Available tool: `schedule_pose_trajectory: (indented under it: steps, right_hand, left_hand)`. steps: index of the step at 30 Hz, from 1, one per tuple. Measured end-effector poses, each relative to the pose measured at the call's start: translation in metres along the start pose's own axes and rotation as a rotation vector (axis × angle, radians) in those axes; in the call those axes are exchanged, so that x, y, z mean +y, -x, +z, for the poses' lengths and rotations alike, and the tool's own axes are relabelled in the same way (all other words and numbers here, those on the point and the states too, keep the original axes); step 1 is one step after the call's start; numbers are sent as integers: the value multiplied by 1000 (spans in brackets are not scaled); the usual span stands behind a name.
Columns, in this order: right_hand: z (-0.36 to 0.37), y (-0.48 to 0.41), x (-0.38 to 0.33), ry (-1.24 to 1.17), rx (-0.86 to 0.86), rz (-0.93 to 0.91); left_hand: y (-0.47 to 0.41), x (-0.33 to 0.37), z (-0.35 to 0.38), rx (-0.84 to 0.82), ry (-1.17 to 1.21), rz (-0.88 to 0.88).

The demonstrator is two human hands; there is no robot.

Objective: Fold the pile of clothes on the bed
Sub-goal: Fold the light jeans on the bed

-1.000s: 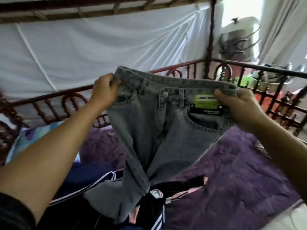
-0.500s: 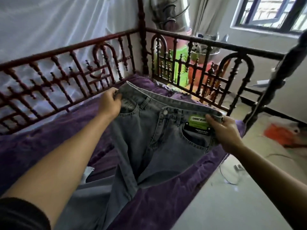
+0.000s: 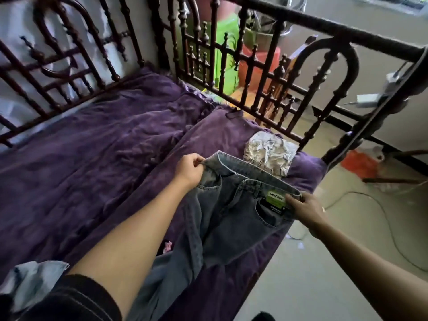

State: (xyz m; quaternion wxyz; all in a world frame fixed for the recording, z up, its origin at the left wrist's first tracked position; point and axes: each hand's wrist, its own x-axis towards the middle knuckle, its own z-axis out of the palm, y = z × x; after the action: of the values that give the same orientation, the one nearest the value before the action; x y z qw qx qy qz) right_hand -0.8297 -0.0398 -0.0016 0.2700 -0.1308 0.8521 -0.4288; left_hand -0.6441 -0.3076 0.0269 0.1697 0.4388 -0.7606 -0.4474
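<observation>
A pair of light grey-blue jeans (image 3: pixel 231 218) with a green tag hangs by its waistband over the right edge of the purple bed cover (image 3: pixel 97 154). My left hand (image 3: pixel 188 169) pinches the waistband's left end. My right hand (image 3: pixel 305 208) grips its right end beside the tag. The legs trail down toward me across the cover. A folded pale printed garment (image 3: pixel 269 154) lies just beyond the jeans near the bed's corner. A bit of light blue cloth (image 3: pixel 32 281) shows at the lower left.
A dark carved wooden railing (image 3: pixel 261 72) runs along the bed's far side and foot. A bedpost (image 3: pixel 379 112) rises at the right. Beyond lie a pale floor (image 3: pixel 335 256) with a cable, an orange bag (image 3: pixel 359 162), and green and red items behind the rails.
My view has swung right and down. Both hands have lowered the jeans from chest height toward the bed's right edge, still holding the waistband. The clothes pile has left the view.
</observation>
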Motion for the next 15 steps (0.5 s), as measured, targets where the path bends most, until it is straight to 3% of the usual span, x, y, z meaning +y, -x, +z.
schedule_pose_trajectory:
  steps: [10,15]
  right_hand:
    - [40,-144,81,244,-14,220]
    - [50,-197,114,592,-147,205]
  left_hand:
    - [-86,-41,111,-26,-109,-181]
    - [-112,-75,156,24,-44,-346]
